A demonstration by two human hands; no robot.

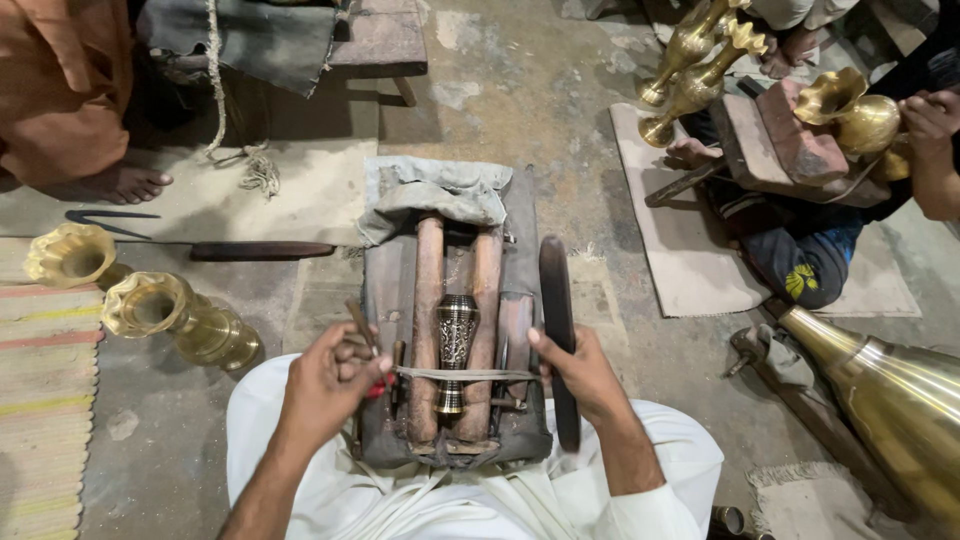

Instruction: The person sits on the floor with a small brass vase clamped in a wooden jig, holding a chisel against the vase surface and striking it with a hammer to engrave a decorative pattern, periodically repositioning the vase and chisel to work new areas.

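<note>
- Our left hand (325, 385) pinches a thin graver (360, 325), fingers curled tight round it
- Our right hand (585, 375) wraps closed on the dark mallet (557, 300)
- The small brass vase (455, 350) lies between two wooden rods (428, 300) on the padded block (520, 250), under a cord (465, 374)
- We judge it best to keep the point steady and the taps light
</note>
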